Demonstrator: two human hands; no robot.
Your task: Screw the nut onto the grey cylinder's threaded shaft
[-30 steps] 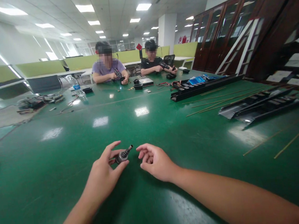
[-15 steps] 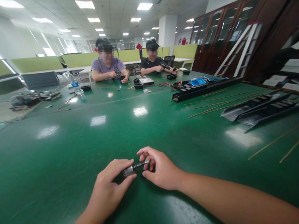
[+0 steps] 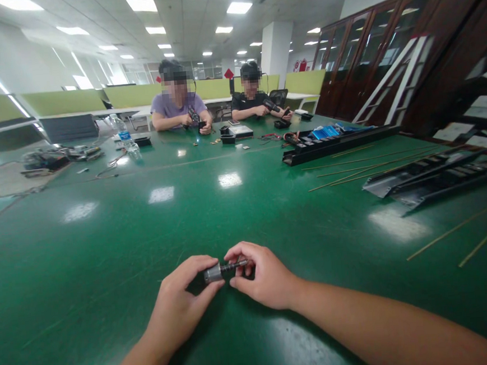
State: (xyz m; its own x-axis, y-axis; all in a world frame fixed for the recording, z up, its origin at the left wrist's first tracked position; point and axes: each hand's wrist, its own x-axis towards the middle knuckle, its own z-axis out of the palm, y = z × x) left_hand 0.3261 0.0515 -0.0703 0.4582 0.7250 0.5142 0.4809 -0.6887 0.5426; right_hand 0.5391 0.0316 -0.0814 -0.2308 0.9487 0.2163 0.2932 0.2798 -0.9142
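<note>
A long green table (image 3: 106, 261) fills most of the view, its glossy top reflecting the ceiling lights. Tall wooden cabinets with glass doors (image 3: 384, 42) line the wall on the right. Across the table sit two co-workers, one in a lilac T-shirt (image 3: 177, 106) and one in a black T-shirt (image 3: 254, 98), each holding a small dark object in both hands. Near them are black boxes (image 3: 227, 139) and a flat box with a pale top (image 3: 240, 146). On the right lie a long black rail (image 3: 337, 146), two black-and-silver trays (image 3: 429, 180), and thin tan rods (image 3: 364, 166). Blue packets (image 3: 326, 134) sit on the rail. On the left are a tangle of cables (image 3: 51, 159) and a clear water bottle (image 3: 126, 141).

Near the table's front edge, the person's hands meet over the green surface, holding a small metal part (image 3: 223, 272). It has a shiny, silver, ribbed cylindrical body and a thin dark shaft, and lies roughly level. The left hand (image 3: 181, 300) pinches the body between thumb and fingers. The right hand (image 3: 263, 276) has its fingers curled and pinching the shaft's far end. Whether the part touches the table cannot be told.
</note>
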